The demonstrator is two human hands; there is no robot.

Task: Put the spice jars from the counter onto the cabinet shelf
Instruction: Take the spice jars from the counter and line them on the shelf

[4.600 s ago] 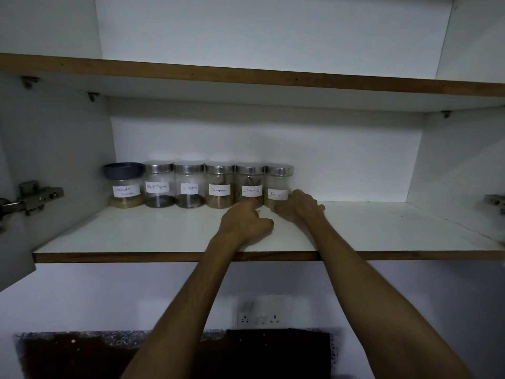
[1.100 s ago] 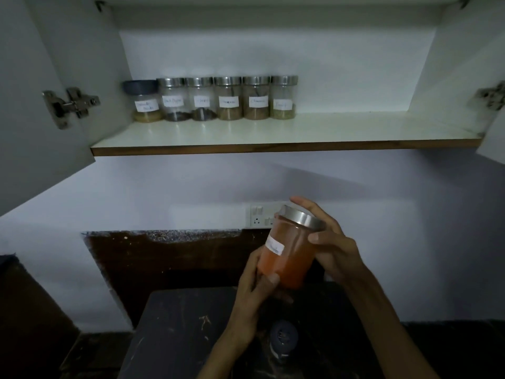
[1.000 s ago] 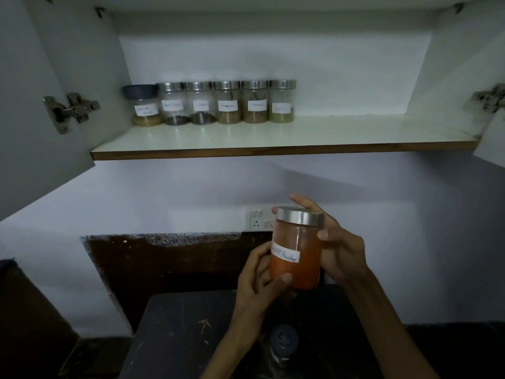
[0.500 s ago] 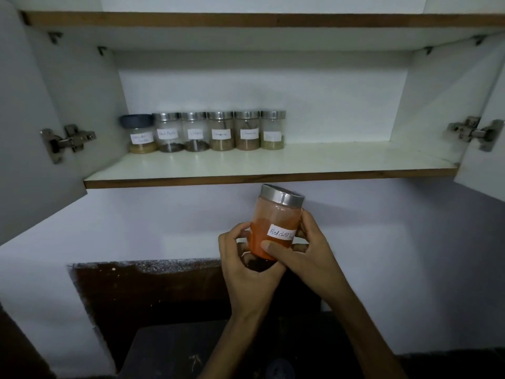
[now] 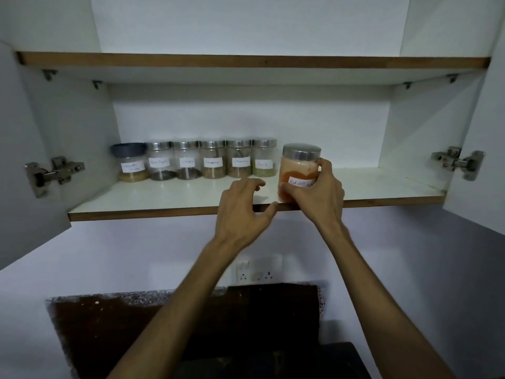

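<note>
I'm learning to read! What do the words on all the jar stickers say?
"Red chilli": red chilli jar, held at the shelf front by the right hand; the rest is hidden by fingers.
"Black Pepper": second jar, roughly legible.
"Cloves": third jar, roughly legible.
Blue-lidded jar, fourth jar, fifth jar and sixth jar: labels too blurred to read.

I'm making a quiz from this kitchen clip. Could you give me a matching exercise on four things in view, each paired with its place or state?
1. red chilli jar
2. blue-lidded jar
3. left hand
4. socket plate

a. far left of the shelf row
b. on the wall below the shelf
c. gripped by the right hand
d. holding nothing, at the shelf edge

Pairs: 1-c, 2-a, 3-d, 4-b
</note>
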